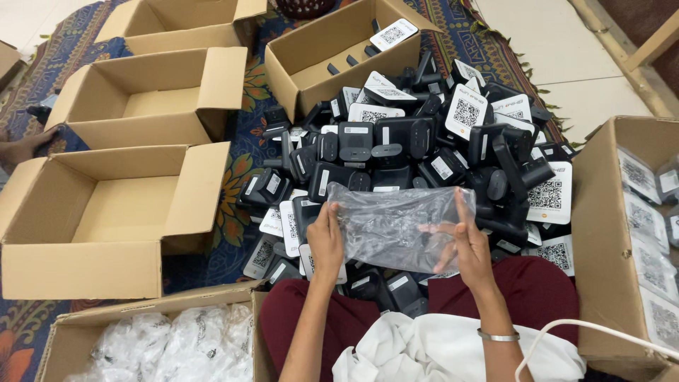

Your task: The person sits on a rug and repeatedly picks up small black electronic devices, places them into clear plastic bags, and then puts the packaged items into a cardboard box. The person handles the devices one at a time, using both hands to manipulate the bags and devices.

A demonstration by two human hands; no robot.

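A clear plastic bag (396,225) with a dark device inside it is held flat between both hands over my lap. My left hand (326,242) grips its left edge. My right hand (463,244) holds the right side, fingers spread against the plastic. Just beyond the bag lies a big heap of black devices (417,145) with white code-printed faces, piled on the patterned rug.
Empty cardboard boxes sit at the left (106,212), (148,95) and far left (177,25). Another box (339,53) behind the heap holds a few devices. A box of bagged devices (636,233) stands at right. A box of white cables in bags (163,339) is at bottom left.
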